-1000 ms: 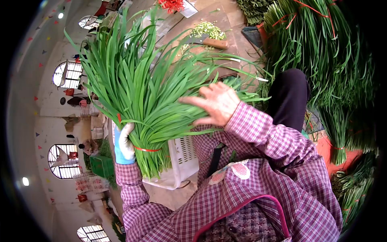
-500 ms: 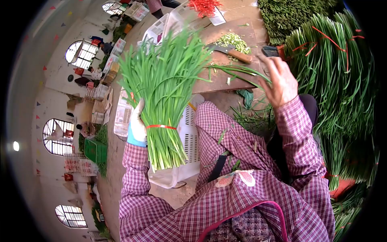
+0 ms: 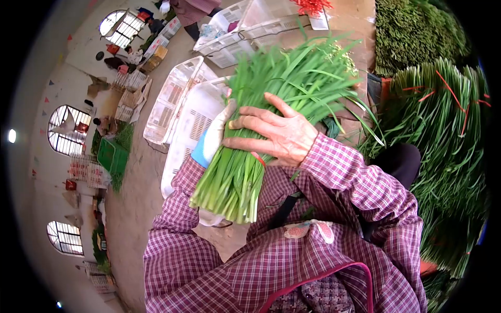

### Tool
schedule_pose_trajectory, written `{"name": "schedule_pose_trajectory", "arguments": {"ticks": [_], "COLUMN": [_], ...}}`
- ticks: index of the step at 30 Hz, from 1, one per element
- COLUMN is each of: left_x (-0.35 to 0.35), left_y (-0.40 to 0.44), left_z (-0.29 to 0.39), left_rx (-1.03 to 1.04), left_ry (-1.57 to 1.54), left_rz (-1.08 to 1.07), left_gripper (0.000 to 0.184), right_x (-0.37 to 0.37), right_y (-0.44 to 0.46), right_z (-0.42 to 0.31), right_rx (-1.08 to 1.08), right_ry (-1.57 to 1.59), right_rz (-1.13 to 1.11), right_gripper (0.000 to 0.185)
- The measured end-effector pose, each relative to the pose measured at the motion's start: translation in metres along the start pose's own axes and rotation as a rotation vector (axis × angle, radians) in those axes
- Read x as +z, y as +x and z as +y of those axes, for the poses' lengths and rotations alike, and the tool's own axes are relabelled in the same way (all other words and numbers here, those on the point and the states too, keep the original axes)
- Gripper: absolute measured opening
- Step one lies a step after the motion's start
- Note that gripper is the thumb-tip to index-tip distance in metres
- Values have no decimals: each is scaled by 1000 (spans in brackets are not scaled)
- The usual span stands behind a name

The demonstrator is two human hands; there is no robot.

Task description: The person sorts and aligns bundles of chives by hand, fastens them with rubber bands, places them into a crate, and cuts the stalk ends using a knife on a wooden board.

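Observation:
A thick bundle of long green leafy stalks (image 3: 235, 177) lies slanted in front of me, with its cut ends toward my lap and its leaves toward the table. Around its left side is my left hand (image 3: 215, 133), in a white and blue glove. My right hand (image 3: 279, 130) rests across the front of the bundle, bare, its fingers spread over the stalks. A red band (image 3: 258, 158) shows beside the right palm, partly hidden by it.
White plastic crates (image 3: 190, 112) stand beyond my left arm. Red ties (image 3: 312, 6) lie on the wooden table (image 3: 357, 13). Tied bunches of stalks (image 3: 438, 135) are heaped at the right. At the upper left stands another person (image 3: 193, 11); a green crate (image 3: 112, 155) is farther off.
My right hand has come from the right side onto the bundle. The bundle has moved right with my left hand and now tilts, its leaves toward the upper right.

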State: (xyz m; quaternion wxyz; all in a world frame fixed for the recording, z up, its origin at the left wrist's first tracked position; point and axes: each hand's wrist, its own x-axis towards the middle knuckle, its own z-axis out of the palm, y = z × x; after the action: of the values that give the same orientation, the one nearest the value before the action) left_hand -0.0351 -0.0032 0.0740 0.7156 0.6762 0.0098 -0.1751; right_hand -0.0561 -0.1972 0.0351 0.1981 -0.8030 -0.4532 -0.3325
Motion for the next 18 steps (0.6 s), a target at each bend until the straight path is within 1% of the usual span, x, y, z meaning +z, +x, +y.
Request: {"name": "schedule_pose_trajectory", "arguments": {"ticks": [1,2,4,5,6,8,9,10,11,12,13,14,15,16,18], "left_x": [-3,-8,-26,-38,-54,-83,-93,-99,-103,-93,-83,-71,-64,-60,-52], "left_y": [-2,-5,-6,-11,-17,-21,-23,-27,-31,-34,-37,-38,-33,-29,-20], "left_z": [-1,-5,-10,-14,-14,-12,-7,-1,5,6,7,4,-5,-14,-34], "left_rx": [30,57,94,115,128,132,122,126,132,256,380,619,600,593,561], "left_ry": [47,90,99,91,83,139,199,266,334,348,366,396,356,355,72], "left_rz": [35,65,62,53,28,-19,-51,-87,-112,-102,-88,-61,-1,5,-18], "left_gripper": [52,53,56,58,59,63,65,67,69,74,79,89,108,108,110], "right_x": [-13,-21,-31,-33,-36,-41,-41,-44,-45,-46,-46,-42,-38,-33,-21], "right_y": [5,11,22,28,33,41,44,47,50,52,55,57,59,60,60], "right_z": [3,4,7,9,11,14,13,11,9,7,5,2,-2,-6,-13], "right_rx": [-20,-32,142,191,182,351,442,434,525,617,651,650,657,663,645], "right_ry": [9,6,145,139,118,315,386,373,465,561,585,587,616,646,608], "right_rz": [-34,-35,15,126,131,187,206,208,137,64,20,19,4,-13,-39], "right_gripper": [92,92,99,94,94,88,79,79,75,72,69,69,68,67,70]}}
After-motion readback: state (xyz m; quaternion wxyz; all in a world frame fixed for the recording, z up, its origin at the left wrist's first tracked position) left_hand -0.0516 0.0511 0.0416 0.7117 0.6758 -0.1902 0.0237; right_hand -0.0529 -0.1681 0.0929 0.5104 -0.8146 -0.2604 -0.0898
